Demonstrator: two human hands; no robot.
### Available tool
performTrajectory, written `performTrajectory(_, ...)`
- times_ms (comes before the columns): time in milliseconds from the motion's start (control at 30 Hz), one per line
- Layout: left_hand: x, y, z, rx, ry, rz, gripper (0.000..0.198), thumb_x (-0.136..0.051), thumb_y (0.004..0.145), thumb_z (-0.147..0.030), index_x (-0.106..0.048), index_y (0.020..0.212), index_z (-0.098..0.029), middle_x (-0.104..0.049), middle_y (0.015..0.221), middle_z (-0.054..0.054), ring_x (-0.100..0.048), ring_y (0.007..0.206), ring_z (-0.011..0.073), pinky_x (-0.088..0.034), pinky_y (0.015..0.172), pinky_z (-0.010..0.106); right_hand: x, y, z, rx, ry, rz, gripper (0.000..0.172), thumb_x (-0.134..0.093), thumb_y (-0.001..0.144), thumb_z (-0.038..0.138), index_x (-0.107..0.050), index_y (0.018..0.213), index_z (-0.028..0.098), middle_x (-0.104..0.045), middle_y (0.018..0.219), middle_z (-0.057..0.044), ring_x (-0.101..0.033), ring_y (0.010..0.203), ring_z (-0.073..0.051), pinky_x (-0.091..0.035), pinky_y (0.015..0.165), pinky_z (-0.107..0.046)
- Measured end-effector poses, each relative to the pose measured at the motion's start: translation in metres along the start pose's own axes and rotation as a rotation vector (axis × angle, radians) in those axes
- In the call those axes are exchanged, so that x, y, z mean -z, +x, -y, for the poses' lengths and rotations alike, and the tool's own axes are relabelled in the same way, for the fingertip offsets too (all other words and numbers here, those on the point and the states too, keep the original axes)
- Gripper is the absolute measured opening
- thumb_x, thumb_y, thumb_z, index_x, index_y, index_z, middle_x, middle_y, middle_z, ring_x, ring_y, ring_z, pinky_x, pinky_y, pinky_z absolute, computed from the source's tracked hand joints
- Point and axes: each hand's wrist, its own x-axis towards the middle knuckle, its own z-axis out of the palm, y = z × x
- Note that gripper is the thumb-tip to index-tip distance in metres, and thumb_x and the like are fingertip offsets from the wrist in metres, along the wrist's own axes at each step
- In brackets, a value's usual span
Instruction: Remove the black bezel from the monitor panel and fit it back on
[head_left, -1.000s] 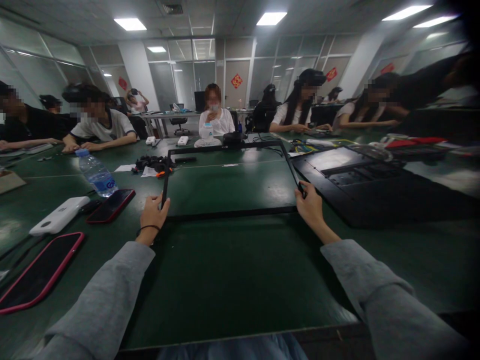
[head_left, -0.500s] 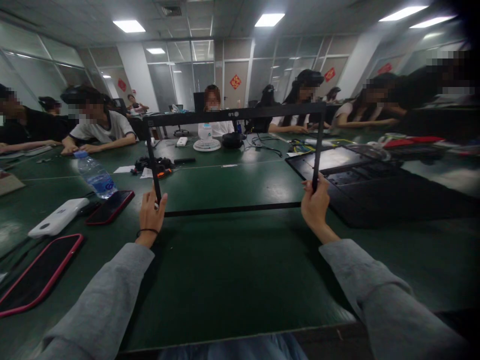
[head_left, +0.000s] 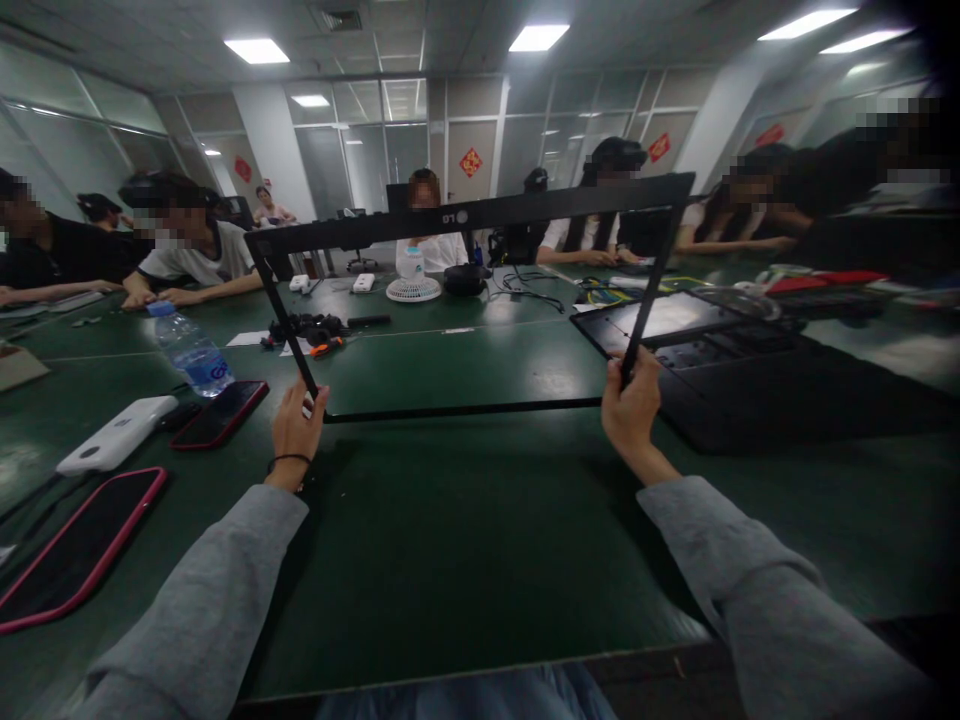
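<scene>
A thin black screen bezel (head_left: 390,228), a hollow rectangular frame, is held up over the green table (head_left: 480,540). An LG logo reads upside down on its wide upper bar. My left hand (head_left: 297,428) grips the lower left side of the bezel, with a dark band on the wrist. Around the lower right side, the fingers and thumb of my right hand (head_left: 631,405) are closed. The upper bar tilts toward me and looks larger than the thin lower bar. Just right of my right hand lies an opened laptop casing (head_left: 750,385).
At left are a water bottle (head_left: 193,350), a white power bank (head_left: 118,436) and two red-edged phones (head_left: 220,415). Beyond the bezel are a small white fan (head_left: 413,282), cables (head_left: 525,285) and black gear (head_left: 315,330). Several people sit around the table.
The bezel's upper bar has swung up and toward me, so it looks wider and larger. My left hand has shifted slightly left. My right hand has hardly moved.
</scene>
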Motion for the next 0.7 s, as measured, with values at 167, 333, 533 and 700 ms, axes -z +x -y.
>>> performTrajectory(167,0.002,-0.001,-0.001,0.011,0.044,0.042,0.054,-0.054,0.092,-0.054,-0.059,0.135,-0.022,-0.071,0.092,0.003,-0.06,0.069,0.0152,-0.046,0.071,0.027,0.003,0.002,0.001,-0.015,-0.006,0.004,0.041,-0.032,0.102,0.04,-0.048,0.133,0.018,-0.062,0.123,-0.014,-0.059,0.114,-0.029,-0.045,0.1,-0.049)
performTrajectory(333,0.001,-0.002,-0.001,0.018,0.071,0.097,0.053,-0.058,0.09,-0.056,-0.061,0.134,-0.026,-0.073,0.094,0.002,-0.062,0.067,0.0145,-0.045,0.069,0.026,0.008,0.007,0.001,0.038,-0.015,-0.062,0.044,-0.031,0.102,0.037,-0.046,0.139,0.018,-0.062,0.126,-0.015,-0.055,0.122,-0.03,-0.042,0.103,-0.052)
performTrajectory(533,-0.002,-0.001,0.004,0.07,0.064,0.195,0.055,-0.058,0.089,-0.056,-0.057,0.138,-0.03,-0.075,0.095,0.0,-0.065,0.067,0.0142,-0.048,0.074,0.026,0.011,0.009,0.003,0.075,-0.004,-0.111,0.045,-0.031,0.102,0.035,-0.046,0.14,0.018,-0.062,0.127,-0.016,-0.054,0.124,-0.03,-0.041,0.105,-0.054)
performTrajectory(700,-0.002,-0.001,0.003,0.091,0.006,0.234,0.059,-0.057,0.089,-0.057,-0.053,0.142,-0.03,-0.075,0.098,0.0,-0.066,0.061,0.0127,-0.049,0.074,0.026,0.011,0.009,0.003,0.072,0.004,-0.112,0.045,-0.031,0.101,0.035,-0.046,0.141,0.019,-0.062,0.125,-0.016,-0.054,0.124,-0.031,-0.041,0.104,-0.057)
